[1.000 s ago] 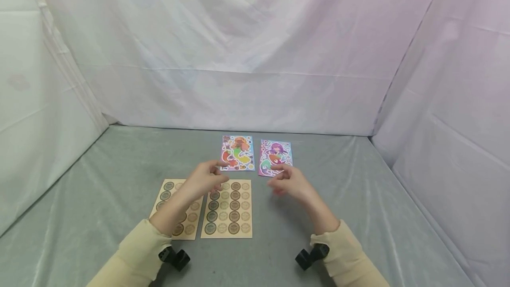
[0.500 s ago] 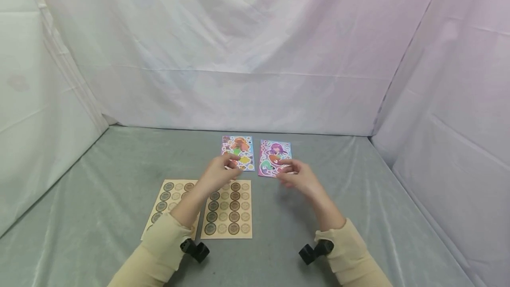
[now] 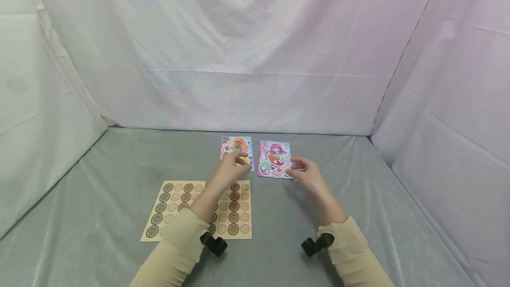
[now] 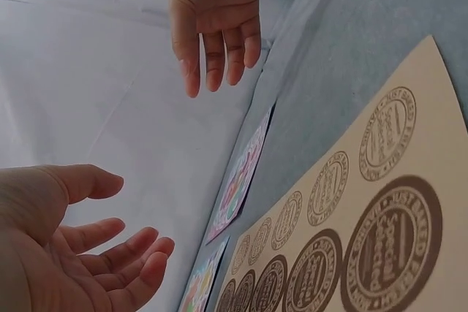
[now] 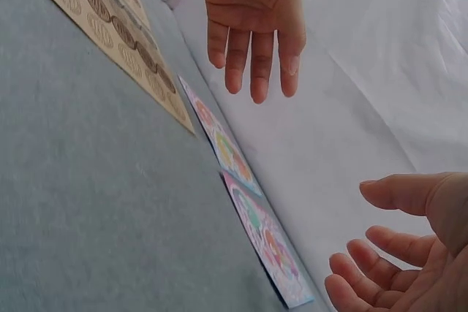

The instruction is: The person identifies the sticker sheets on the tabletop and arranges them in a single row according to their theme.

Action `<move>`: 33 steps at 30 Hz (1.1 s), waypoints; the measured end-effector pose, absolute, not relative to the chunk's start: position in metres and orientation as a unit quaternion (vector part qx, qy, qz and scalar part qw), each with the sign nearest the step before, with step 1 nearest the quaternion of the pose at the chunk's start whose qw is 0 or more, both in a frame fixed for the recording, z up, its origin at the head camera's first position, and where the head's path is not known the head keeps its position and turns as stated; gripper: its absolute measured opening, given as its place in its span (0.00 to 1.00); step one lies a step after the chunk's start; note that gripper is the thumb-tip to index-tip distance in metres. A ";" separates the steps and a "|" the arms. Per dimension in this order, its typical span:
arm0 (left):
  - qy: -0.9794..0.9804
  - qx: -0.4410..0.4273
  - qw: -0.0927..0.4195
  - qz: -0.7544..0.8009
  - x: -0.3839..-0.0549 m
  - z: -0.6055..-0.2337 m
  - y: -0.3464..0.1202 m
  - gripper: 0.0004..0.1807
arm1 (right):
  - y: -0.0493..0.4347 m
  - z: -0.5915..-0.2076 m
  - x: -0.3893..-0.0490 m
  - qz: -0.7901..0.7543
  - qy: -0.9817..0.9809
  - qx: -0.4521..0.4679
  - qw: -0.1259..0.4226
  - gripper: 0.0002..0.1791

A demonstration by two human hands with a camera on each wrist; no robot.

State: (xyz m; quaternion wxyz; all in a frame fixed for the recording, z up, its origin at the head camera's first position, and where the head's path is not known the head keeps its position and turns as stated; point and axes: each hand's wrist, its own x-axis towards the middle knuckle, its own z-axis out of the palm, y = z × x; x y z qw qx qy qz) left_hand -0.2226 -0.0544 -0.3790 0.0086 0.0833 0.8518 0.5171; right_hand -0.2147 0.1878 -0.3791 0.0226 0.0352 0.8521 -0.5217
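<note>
My left hand (image 3: 231, 168) hovers over the near part of a sticker sheet with an orange-haired mermaid (image 3: 240, 142), covering part of it. Nothing is between its loosely bent fingers, as the left wrist view also shows of the left hand (image 4: 91, 268). My right hand (image 3: 310, 175) is at the near right edge of a second sticker sheet, with a purple-haired mermaid (image 3: 274, 159). In the right wrist view the right hand (image 5: 406, 261) is empty too, thumb apart from the fingers. Both mermaid sheets lie flat, side by side.
Two tan sheets of round brown labels lie nearer on the grey cloth: a left sheet (image 3: 167, 198) and a right sheet (image 3: 241, 209), partly under my left forearm in the head view. White curtains (image 3: 247, 101) hang behind and at both sides.
My left hand has moved right and slightly forward, from over the tan sheets to over the orange-haired mermaid sheet. The right hand has shifted right, uncovering more of its sheet. The sheets stay put.
</note>
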 end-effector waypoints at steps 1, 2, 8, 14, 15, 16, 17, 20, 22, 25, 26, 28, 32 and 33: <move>0.850 0.082 0.008 0.521 -0.223 -0.380 -0.053 0.24 | 0.189 -0.381 -0.216 -0.523 0.851 0.038 0.020 0.26; 0.847 0.080 0.007 0.525 -0.224 -0.381 -0.051 0.24 | 0.190 -0.382 -0.217 -0.525 0.850 0.040 0.018 0.26; 0.839 0.068 -0.002 0.541 -0.231 -0.387 -0.038 0.23 | 0.196 -0.388 -0.220 -0.536 0.843 0.053 0.008 0.26; 0.827 0.041 0.011 0.561 -0.238 -0.396 -0.028 0.25 | 0.198 -0.393 -0.223 -0.550 0.833 0.065 0.007 0.27; 0.826 0.038 0.012 0.563 -0.240 -0.398 -0.027 0.25 | 0.198 -0.394 -0.223 -0.553 0.830 0.067 0.006 0.27; 0.822 0.035 0.013 0.568 -0.241 -0.400 -0.026 0.25 | 0.198 -0.395 -0.224 -0.557 0.827 0.070 0.007 0.27; 0.821 0.033 0.015 0.570 -0.242 -0.401 -0.025 0.25 | 0.198 -0.396 -0.225 -0.562 0.824 0.075 0.007 0.27; 0.815 0.033 0.018 0.579 -0.243 -0.404 -0.023 0.26 | 0.197 -0.401 -0.226 -0.570 0.818 0.084 0.007 0.27; 0.812 0.036 0.020 0.582 -0.243 -0.406 -0.022 0.27 | 0.197 -0.404 -0.227 -0.572 0.815 0.091 0.010 0.27; 0.810 0.036 0.023 0.585 -0.244 -0.411 -0.021 0.28 | 0.196 -0.407 -0.229 -0.572 0.814 0.098 0.012 0.28; 0.810 0.036 0.024 0.586 -0.244 -0.413 -0.021 0.28 | 0.196 -0.408 -0.229 -0.572 0.814 0.098 0.011 0.28; 0.807 0.037 0.024 0.589 -0.245 -0.416 -0.020 0.29 | 0.195 -0.410 -0.230 -0.570 0.816 0.095 0.008 0.28; 0.804 0.040 0.025 0.593 -0.245 -0.422 -0.019 0.28 | 0.195 -0.414 -0.230 -0.561 0.823 0.086 0.006 0.29; 0.805 0.042 0.025 0.592 -0.245 -0.423 -0.019 0.28 | 0.194 -0.415 -0.229 -0.558 0.825 0.086 0.006 0.29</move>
